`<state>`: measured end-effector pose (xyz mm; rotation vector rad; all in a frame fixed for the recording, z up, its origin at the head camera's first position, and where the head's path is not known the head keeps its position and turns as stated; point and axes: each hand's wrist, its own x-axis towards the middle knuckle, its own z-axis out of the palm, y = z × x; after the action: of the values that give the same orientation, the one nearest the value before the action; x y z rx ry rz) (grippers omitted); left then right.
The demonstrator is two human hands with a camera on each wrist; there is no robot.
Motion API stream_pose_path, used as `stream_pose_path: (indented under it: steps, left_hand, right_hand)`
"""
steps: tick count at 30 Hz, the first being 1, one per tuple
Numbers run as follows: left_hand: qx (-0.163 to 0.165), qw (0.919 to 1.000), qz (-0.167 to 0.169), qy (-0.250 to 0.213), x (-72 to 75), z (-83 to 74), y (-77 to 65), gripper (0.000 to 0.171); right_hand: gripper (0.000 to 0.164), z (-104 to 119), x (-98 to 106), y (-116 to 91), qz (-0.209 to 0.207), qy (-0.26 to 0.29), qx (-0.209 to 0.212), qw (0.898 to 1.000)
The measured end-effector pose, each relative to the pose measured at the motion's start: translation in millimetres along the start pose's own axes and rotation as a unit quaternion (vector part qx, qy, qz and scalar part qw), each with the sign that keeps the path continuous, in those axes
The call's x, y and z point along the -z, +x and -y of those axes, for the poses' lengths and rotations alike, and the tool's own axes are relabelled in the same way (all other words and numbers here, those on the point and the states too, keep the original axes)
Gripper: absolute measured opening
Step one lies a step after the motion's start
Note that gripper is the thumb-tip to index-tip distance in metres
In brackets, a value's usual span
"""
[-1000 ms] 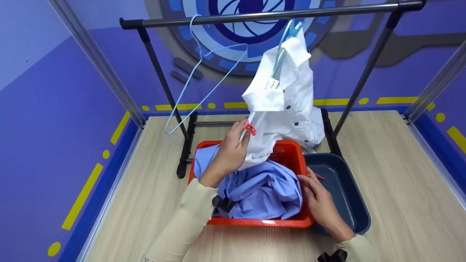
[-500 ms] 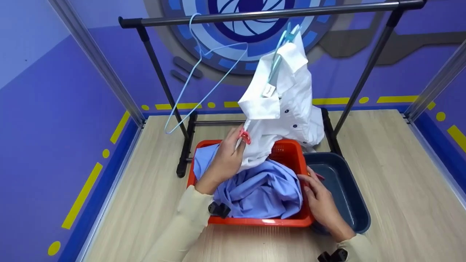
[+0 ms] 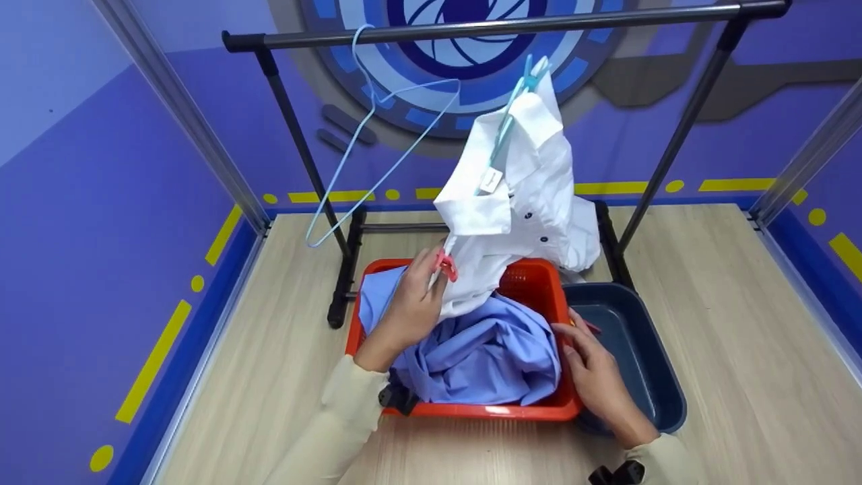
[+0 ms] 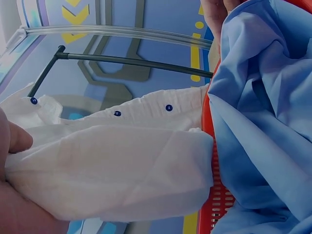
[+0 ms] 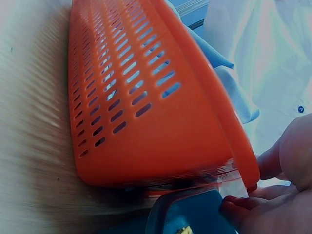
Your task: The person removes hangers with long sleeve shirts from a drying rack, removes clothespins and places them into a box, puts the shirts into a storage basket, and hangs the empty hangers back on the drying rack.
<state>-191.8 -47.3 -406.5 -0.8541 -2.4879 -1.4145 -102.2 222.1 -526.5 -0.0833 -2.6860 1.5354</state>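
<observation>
My left hand (image 3: 412, 303) pinches the shoulder of a white shirt (image 3: 481, 215), which drapes down over the basket in the head view. A red clothespin (image 3: 446, 265) sits on the cloth at its fingertips. Inside the collar shows a teal hanger (image 3: 502, 138), its top below the rail. In the left wrist view the fingers hold the shirt's white cloth (image 4: 112, 170), with dark buttons along its edge. My right hand (image 3: 596, 370) grips the right rim of the red basket (image 3: 471, 411), fingers either side of the rim in the right wrist view. Blue cloth (image 3: 485, 357) fills the basket.
A black garment rail (image 3: 431, 32) stands behind the basket. From its left part hangs a light blue wire hanger (image 3: 397, 168). To the right, a dark blue tub (image 3: 630, 337) touches or adjoins the basket. Decorated walls (image 3: 87, 222) enclose three sides.
My left hand has moved slightly left and down, bringing the shirt's collar, the clothespin and the teal hanger lower with it. The right hand stays at the basket's rim.
</observation>
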Motion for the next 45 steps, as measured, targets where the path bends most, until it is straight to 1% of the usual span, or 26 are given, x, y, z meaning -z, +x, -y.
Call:
stream_pose_path:
  steps: [3, 7, 12, 17, 23, 34, 37, 42, 45]
  left_hand:
    - [-0.002, 1.0, 0.0, 0.001, 0.6, 1.4, -2.7, 0.038]
    - [0.004, 1.0, 0.007, 0.002, 1.7, 2.9, -7.4, 0.044]
    - [0.001, 0.9998, 0.013, 0.012, 2.5, 4.1, -12.3, 0.049]
    - [0.002, 0.9997, 0.022, 0.01, 2.7, 5.8, -16.6, 0.049]
    - [0.014, 0.9994, 0.032, 0.007, 2.8, 7.1, -20.8, 0.049]
    - [0.023, 0.999, 0.038, -0.001, 3.1, 12.9, -29.0, 0.052]
    - [0.028, 0.9987, 0.041, -0.007, 3.3, 15.0, -31.6, 0.053]
    - [0.034, 0.9983, 0.048, -0.001, 2.7, 17.9, -35.4, 0.053]
    - [0.043, 0.9976, 0.055, 0.002, 2.8, 18.9, -37.3, 0.053]
  right_hand:
    - [0.039, 0, 0, 0, -0.001, -0.005, 0.001, 1.0]
    - [0.038, -1, 1, 0, -0.01, -0.016, 0.012, 1.0]
    - [0.038, -2, 1, 1, -0.019, -0.017, 0.021, 0.999]
    - [0.038, -3, 1, 0, -0.014, -0.005, 0.014, 1.0]
    - [0.038, -2, 1, -1, -0.014, 0.0, 0.011, 1.0]
    - [0.038, -1, 3, 0, -0.012, 0.008, 0.008, 1.0]
    - [0.037, 0, 3, 0, -0.021, 0.015, 0.023, 0.999]
    - [0.035, -1, 3, 1, -0.039, 0.021, 0.05, 0.998]
    - [0.036, -2, 3, 1, -0.034, 0.023, 0.042, 0.998]
